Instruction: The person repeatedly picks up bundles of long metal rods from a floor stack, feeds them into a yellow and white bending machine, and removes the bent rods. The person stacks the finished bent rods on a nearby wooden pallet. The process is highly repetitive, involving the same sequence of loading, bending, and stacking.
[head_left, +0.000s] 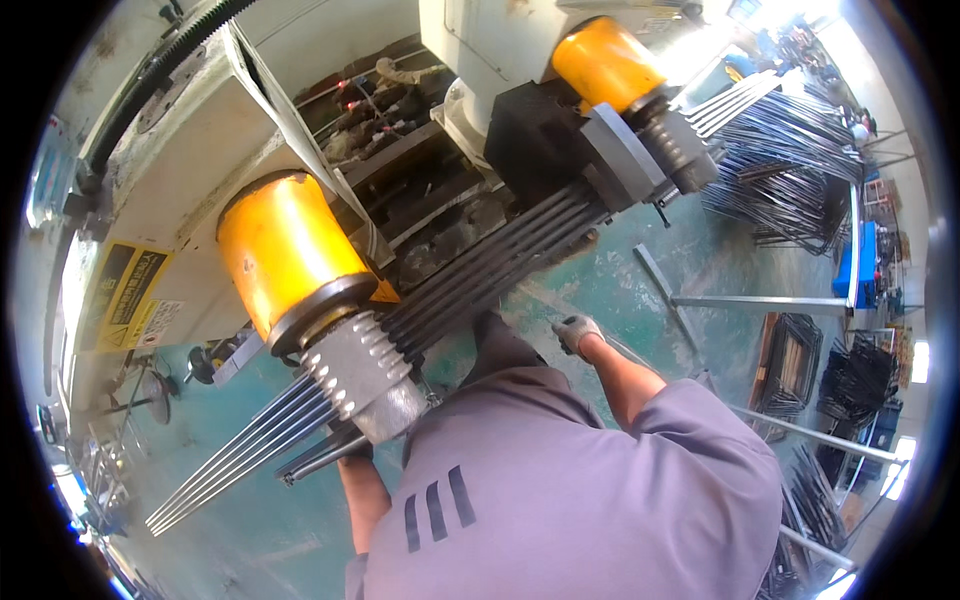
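My right hand (pixel 575 334), in a pale glove with dark fingertips, is held out to the right of my legs. Its fingers are curled; what they hold, if anything, is too small to make out. My left hand (pixel 358 456) is mostly hidden beneath the near ribbed metal clamp block (pixel 362 375) and a short dark bar (pixel 325 455), so its fingers do not show. Several long parallel metal rods (pixel 490 262) run from the lower left, past the near block, to the far clamp (pixel 640 150). A yellow cylinder (pixel 290 250) sits above the near block.
A second yellow cylinder (pixel 608 64) tops the far clamp. Pale machine housings (pixel 190 190) stand to the left, with a dark debris-filled recess (pixel 400 150) between them. Metal rods are piled on a rack (pixel 780 160) at the far right. A metal rail (pixel 760 302) crosses the green floor (pixel 620 270).
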